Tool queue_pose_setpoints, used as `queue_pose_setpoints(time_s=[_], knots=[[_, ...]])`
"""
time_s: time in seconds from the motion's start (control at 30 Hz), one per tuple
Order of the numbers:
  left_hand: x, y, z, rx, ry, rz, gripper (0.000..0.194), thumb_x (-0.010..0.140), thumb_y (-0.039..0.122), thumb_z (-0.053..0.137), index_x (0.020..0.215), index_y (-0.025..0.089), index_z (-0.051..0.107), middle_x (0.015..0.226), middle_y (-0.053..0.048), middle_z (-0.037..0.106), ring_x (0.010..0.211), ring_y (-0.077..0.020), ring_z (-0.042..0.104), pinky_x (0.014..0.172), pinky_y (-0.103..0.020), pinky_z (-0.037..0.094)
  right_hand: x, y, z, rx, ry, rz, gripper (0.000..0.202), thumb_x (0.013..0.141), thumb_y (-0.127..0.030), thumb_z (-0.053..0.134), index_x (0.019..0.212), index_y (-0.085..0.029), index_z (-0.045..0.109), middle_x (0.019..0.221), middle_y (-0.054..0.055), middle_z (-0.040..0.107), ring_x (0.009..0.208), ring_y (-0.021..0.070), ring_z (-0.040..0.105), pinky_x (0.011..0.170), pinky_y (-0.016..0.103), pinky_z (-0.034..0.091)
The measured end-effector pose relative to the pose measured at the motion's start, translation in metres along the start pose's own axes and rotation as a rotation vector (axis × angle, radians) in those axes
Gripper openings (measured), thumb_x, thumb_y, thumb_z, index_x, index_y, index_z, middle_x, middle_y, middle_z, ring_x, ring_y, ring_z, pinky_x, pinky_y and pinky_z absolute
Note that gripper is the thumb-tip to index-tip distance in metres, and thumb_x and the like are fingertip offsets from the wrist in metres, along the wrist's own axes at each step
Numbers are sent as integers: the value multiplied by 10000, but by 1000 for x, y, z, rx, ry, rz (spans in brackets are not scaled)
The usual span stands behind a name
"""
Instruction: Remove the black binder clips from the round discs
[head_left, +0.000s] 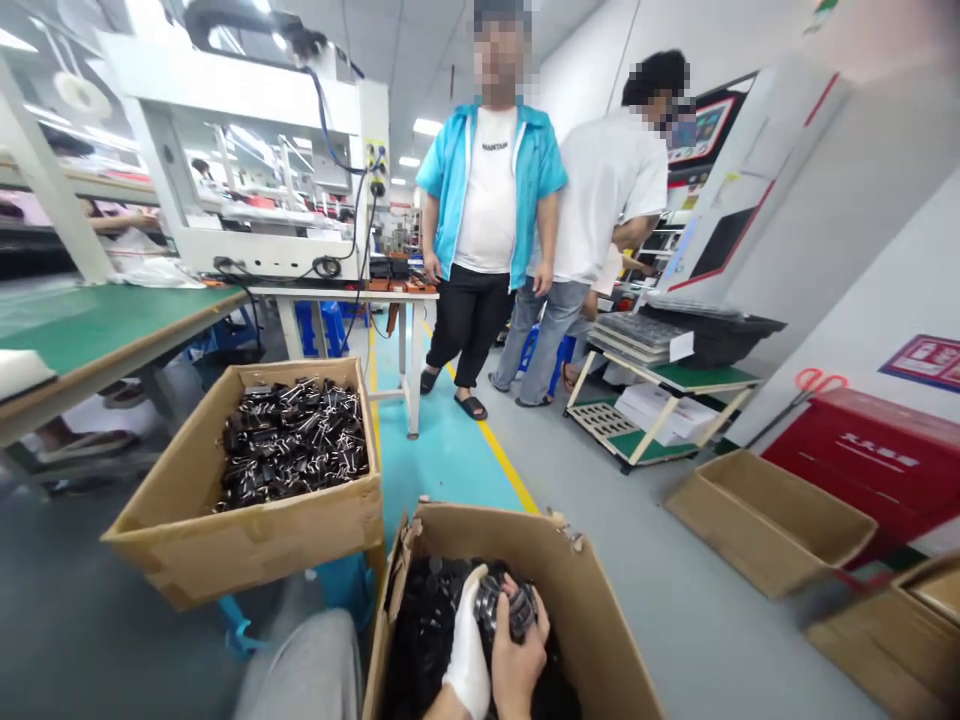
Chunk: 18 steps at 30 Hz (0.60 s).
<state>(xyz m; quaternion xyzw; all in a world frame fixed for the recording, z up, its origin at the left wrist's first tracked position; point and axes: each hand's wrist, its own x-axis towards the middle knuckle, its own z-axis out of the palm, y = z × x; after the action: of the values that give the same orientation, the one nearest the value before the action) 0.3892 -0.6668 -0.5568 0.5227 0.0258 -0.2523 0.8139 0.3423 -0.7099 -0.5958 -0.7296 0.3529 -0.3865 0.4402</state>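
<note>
My left hand [467,645], in a white glove, and my bare right hand [519,655] are cupped together low in the head view. Between them is a cluster of glossy black rounded pieces [487,604]; their exact kind is too small to make out. Both hands are inside an open cardboard box [607,625], over a heap of similar black parts [424,620]. To the left, a second cardboard box [262,545] holds a pile of black binder clips [296,440] with silver wire handles, apart from my hands.
Ahead, a person in a blue jacket [544,150] faces this way; another in a white shirt [607,180] stands by a machine. A low cart [652,385] carries trays. At right are a cardboard box [772,520] and a red chest [847,450]. A white-framed workbench [409,350] stands beyond the clips.
</note>
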Motion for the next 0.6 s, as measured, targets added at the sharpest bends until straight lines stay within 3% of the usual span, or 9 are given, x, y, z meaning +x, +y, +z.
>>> queue_pose_setpoints(time_s=[0.07,0.2,0.27,0.5,0.6], knots=[[-1,0,0,-106,5,-31,354,694,603,739,1041,538,777,1206,10,780,1341,-361,624,1063,-527,571,-1,6,1,-25,-21,9,599,882,-702,461,1089,-252,798,1416,170,636,1392,402,557,1187,517,456],[-10,0,-2,-264,48,-31,511,726,592,766,1100,244,789,1186,-123,776,1317,-402,637,1169,-549,486,0,17,1,-25,4,99,722,800,-793,522,1079,-191,808,1363,203,661,1341,443,580,1171,562,444],[-16,-1,1,-320,64,-28,532,724,581,794,1057,167,773,1145,-162,778,1307,-418,635,1179,-551,468,-1,19,1,-35,9,98,744,793,-811,533,1074,-179,807,1300,195,688,1315,433,594,1139,546,472],[-39,-20,42,-434,50,28,455,774,553,800,1031,180,755,1228,-153,755,1442,-381,521,1263,-520,371,-4,10,0,-103,70,99,724,811,-811,523,1050,-187,803,1196,200,712,1222,447,640,1013,543,551],[-40,-18,45,-401,27,-18,523,753,605,801,1042,170,765,1262,-160,739,1484,-383,469,1282,-529,335,-1,9,-4,-103,23,76,640,808,-764,570,1014,-203,799,1128,189,731,1149,434,678,938,522,586]])
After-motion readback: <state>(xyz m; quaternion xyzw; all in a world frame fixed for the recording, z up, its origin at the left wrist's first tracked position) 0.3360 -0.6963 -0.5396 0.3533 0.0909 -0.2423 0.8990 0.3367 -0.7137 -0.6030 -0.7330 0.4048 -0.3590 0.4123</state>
